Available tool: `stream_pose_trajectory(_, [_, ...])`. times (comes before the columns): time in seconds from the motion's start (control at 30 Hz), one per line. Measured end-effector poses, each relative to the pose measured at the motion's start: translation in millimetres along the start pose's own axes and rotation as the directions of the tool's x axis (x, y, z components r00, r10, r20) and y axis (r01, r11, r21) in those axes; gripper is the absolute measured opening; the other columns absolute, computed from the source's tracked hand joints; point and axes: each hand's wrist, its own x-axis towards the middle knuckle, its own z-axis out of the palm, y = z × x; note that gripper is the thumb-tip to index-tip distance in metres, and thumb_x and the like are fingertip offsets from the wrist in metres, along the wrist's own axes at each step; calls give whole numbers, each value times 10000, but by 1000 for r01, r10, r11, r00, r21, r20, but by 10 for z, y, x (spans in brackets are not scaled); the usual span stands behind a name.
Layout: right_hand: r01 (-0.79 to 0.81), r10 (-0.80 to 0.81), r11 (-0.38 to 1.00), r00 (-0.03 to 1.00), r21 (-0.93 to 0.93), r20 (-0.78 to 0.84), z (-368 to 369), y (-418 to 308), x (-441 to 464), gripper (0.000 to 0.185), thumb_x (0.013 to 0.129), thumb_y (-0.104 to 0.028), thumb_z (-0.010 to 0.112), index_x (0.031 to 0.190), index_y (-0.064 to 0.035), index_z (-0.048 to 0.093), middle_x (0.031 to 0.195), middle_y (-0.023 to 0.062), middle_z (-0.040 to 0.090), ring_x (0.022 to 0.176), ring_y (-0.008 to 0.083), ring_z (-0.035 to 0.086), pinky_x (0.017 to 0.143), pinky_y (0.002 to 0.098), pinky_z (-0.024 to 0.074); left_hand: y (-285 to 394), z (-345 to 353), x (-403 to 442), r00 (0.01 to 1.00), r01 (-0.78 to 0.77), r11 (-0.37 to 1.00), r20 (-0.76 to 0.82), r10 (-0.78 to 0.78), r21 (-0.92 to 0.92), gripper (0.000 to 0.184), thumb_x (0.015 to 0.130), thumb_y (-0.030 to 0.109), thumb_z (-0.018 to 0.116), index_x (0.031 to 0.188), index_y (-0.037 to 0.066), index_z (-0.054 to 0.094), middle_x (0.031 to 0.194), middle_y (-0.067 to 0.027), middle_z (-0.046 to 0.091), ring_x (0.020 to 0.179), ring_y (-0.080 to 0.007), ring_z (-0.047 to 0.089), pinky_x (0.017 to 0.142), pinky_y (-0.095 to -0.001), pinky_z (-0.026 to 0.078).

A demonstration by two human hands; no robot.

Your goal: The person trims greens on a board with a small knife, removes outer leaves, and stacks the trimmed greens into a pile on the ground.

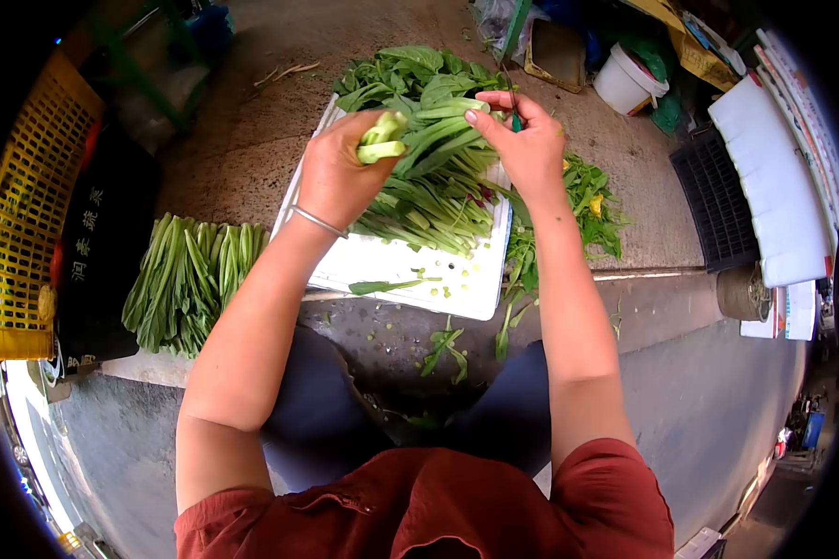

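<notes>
My left hand, with a bangle on its wrist, is closed around a bunch of cut green stems, their pale ends facing me. My right hand pinches the stems of more leafy greens between thumb and fingers. A thin dark tool with a green part also sits in the right hand; its kind is hard to make out. Below both hands, a pile of loose leafy greens covers much of a white board, where small cut bits are scattered.
Neat bundles of greens lie at the left, beside black and yellow crates. Trimmed leaves are heaped right of the board. Further right are a white bucket, a black crate and white foam boxes.
</notes>
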Motion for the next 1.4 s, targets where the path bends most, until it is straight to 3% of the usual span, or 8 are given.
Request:
stream_pose_trajectory(0.17, [6,-10,998,998,67,56,-52,-497,-263,227,704,-161,724,894,-57,655,781,-20,614,647,47,475,588,194,418,228,64,23,943,-331,942,-50,329,-43,549,621,111,776,1132,113,577,1102,-81,592,917,-172,577,811,-295,464])
stream_pose_trajectory(0.23, [-84,69,974,994,211,80,-83,-513,-328,220,700,-155,729,881,-57,654,734,-47,587,604,32,415,556,183,385,294,101,-17,986,-135,959,65,156,-248,624,566,118,790,1149,115,566,1068,-111,602,1014,-236,539,833,-319,449])
stream_pose_trajectory(0.37, [-98,79,965,993,244,88,-209,-570,-454,197,708,-146,729,864,-53,652,744,-71,576,579,16,375,529,169,348,395,174,-61,969,52,902,240,58,-429,595,599,121,807,1133,74,549,976,-43,615,883,-103,545,788,-261,458])
stream_pose_trajectory(0.67, [-198,163,941,976,275,142,-511,-714,-708,267,726,-135,721,952,-22,633,756,-26,602,608,17,446,563,165,390,544,263,-98,887,196,776,445,120,-600,486,600,52,772,1004,73,502,905,-1,551,821,-80,508,746,-241,444])
stream_pose_trajectory(0.93, [-268,214,905,958,330,191,-699,-674,-776,439,828,-285,619,1128,26,545,743,14,590,601,42,482,567,185,410,485,116,-53,909,255,799,417,-7,-544,592,579,86,809,1057,29,464,926,-28,571,835,-103,543,755,-253,456])
stream_pose_trajectory(1.0, [-348,185,831,909,435,373,-703,-673,-843,520,873,-325,544,1228,43,448,749,16,571,661,48,488,611,197,413,485,95,-48,900,275,796,437,-16,-539,592,582,85,807,1060,29,463,930,-28,570,839,-103,542,757,-254,456])
stream_pose_trajectory(1.1, [-172,46,924,937,343,345,-581,-682,-920,474,906,-198,482,1306,19,353,704,1,484,613,55,427,564,185,354,486,99,-59,885,306,780,465,-22,-546,564,589,87,805,1047,39,480,929,-25,584,841,-99,544,760,-253,459])
stream_pose_trajectory(1.4, [-233,100,909,927,344,362,-603,-610,-881,486,882,-198,533,1291,17,382,674,-33,444,609,45,394,566,187,335,490,150,-69,864,331,794,503,-37,-510,544,581,42,796,1038,54,501,917,-18,593,836,-85,536,765,-243,459])
